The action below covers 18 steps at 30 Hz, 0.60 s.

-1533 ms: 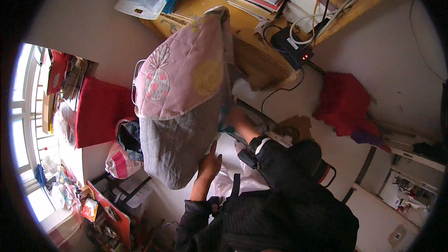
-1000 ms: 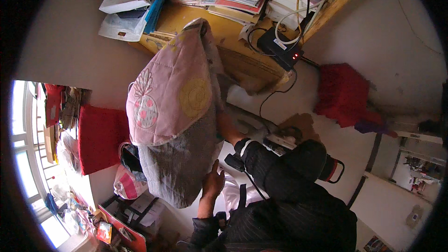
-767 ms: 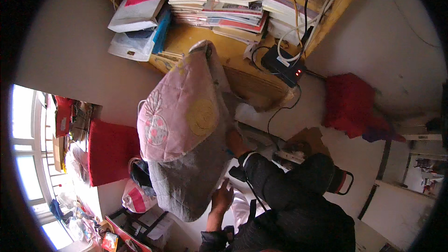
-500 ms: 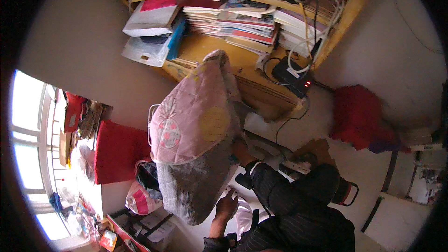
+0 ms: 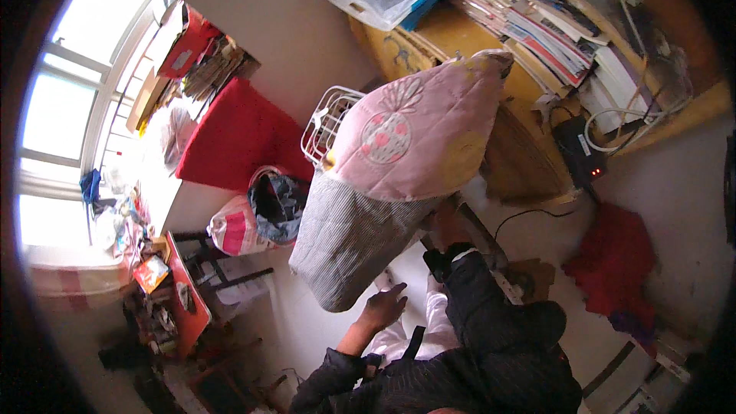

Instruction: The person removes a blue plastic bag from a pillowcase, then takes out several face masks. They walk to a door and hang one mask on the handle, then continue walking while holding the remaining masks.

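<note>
Pale walls (image 5: 307,19) are seen around a cluttered room, broken by a bright window (image 5: 65,115) between 9 and 10 o'clock. From 1 to 2 o'clock, space is taken up by a wooden shelf unit (image 5: 469,38), on which books and papers (image 5: 540,38) are stacked; their printing is too small to be read.

Centred in the view is a quilted cloth (image 5: 410,142), its narrow tip pointed between 1 and 2 o'clock and its rounded lower end toward 7. Its upper part is pink, crossed by stitched lines and patterned with a pale-outlined, pink-spotted pineapple and a yellow shape; its lower part is grey and finely striped, divided from the pink by a curved edge. A white wire rack (image 5: 316,132) is partly covered by it at 11 o'clock.

Toward 10 o'clock a red cloth (image 5: 238,142) can be seen. Just above 3 o'clock, a black box (image 5: 571,136) is marked by red lights and a small label that cannot be read.

At 6 o'clock the left hand (image 5: 383,310) is held with fingers spread, near the cloth's lower end. At 4 o'clock the right hand (image 5: 450,228) is mostly hidden behind the cloth; its grip cannot be told.
</note>
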Each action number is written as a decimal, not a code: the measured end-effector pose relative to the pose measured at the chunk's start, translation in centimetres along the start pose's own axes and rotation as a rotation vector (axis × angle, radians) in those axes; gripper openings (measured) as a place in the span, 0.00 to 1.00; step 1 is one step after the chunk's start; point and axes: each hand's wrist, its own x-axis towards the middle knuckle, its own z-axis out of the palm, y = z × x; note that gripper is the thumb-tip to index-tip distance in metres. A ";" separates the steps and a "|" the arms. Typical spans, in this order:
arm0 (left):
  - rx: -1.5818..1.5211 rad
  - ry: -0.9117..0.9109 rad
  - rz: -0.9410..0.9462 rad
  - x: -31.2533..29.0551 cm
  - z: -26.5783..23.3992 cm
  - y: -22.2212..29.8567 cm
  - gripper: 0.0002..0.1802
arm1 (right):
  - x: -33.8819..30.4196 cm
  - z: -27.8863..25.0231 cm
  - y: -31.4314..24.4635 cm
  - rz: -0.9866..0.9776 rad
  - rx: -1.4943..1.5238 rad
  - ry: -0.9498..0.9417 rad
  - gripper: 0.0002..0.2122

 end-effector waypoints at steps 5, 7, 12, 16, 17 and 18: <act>0.030 0.160 0.110 -1.0 1.7 -2.4 0.20 | -1.1 -0.6 -0.4 0.000 -0.013 -0.033 0.19; 0.037 0.050 0.026 -1.2 2.3 -3.2 0.21 | -1.6 -0.8 -0.5 -0.007 -0.008 -0.047 0.19; 0.088 0.131 0.045 -1.7 2.6 -4.3 0.21 | -2.3 -1.0 -0.6 -0.014 -0.019 -0.070 0.20; -0.026 0.113 -0.008 -2.2 2.3 -4.9 0.23 | -1.4 -0.9 -1.4 -0.012 -0.013 -0.077 0.21; 0.034 0.144 0.045 -2.3 2.2 -5.1 0.23 | -1.1 -0.8 -1.7 -0.018 -0.019 -0.079 0.22; 0.026 0.141 0.055 -2.4 2.1 -5.4 0.24 | -0.8 -0.8 -2.0 -0.017 -0.017 -0.078 0.22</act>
